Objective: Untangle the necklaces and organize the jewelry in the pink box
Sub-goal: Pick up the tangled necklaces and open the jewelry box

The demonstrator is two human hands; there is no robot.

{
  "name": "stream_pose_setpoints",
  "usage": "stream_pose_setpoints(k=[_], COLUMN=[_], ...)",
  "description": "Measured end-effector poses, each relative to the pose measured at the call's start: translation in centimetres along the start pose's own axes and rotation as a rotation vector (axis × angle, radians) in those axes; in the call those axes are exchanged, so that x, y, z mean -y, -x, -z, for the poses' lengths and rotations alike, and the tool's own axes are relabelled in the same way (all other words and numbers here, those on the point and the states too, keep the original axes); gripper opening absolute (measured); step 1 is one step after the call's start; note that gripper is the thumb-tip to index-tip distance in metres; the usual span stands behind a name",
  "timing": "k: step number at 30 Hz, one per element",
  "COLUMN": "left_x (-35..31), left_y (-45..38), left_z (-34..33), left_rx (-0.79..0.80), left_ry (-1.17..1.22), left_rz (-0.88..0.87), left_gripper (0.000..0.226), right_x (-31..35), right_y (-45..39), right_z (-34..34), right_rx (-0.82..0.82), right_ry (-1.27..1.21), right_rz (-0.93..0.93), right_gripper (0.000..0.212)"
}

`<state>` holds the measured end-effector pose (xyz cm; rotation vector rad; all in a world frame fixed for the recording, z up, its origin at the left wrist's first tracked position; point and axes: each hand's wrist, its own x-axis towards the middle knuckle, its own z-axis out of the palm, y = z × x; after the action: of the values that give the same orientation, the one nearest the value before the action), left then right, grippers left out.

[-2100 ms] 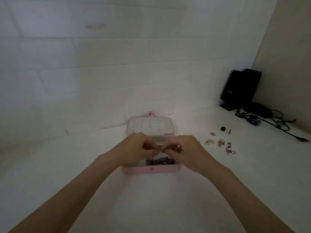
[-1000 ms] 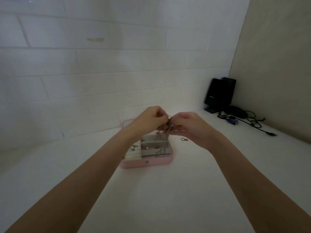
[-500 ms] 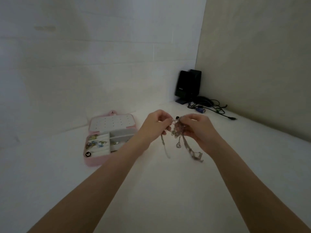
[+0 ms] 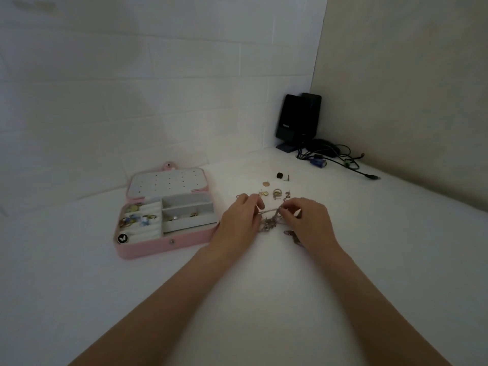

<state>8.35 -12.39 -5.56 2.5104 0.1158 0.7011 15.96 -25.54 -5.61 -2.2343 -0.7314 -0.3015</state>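
Necklaces (image 4: 270,223) pinched between hands (image 4: 274,220) — over table (image 4: 264,299)

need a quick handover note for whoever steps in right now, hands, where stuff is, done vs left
Left hand and right hand both pinch the tangled necklaces, low over the white table.
Pink box lies open to the left, with rings and earrings in its compartments.
Loose small pieces lie just beyond the hands.
Done: the tangle is out of the box.
Left: separate the chains, box them and the loose pieces.
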Motion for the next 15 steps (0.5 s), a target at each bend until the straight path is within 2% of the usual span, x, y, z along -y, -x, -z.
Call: stream_pose_setpoints(k=[5,8,10,13,15], left_x=[0.7,0.7,0.6,0.5,0.6], left_y=[-0.6,-0.7,-0.7,-0.6,-0.6], left_z=[-0.3,-0.1,-0.1,0.0,0.0], left_rx=[0.013,-0.009,-0.011,-0.009,-0.023], left_ry=[0.105,0.235,0.265,0.255,0.225], left_rz=[0.107,0.182,0.199,0.194,0.176], left_gripper=[0.015,0.011,0.013,0.014,0.014], right_x=[-0.1,0.4,1.2,1.7,1.9], right_y=[-0.4,-0.8,-0.9,-1.2,-1.0], right_z=[-0.6,-0.8,-0.3,0.5,0.8], right_rx=[-0.016,-0.11,0.0,0.306,0.38], right_ry=[0.22,0.141,0.089,0.184,0.222], right_rz=[0.049,0.18,0.228,0.218,0.191], right_gripper=[0.022,0.014,0.009,0.015,0.015])
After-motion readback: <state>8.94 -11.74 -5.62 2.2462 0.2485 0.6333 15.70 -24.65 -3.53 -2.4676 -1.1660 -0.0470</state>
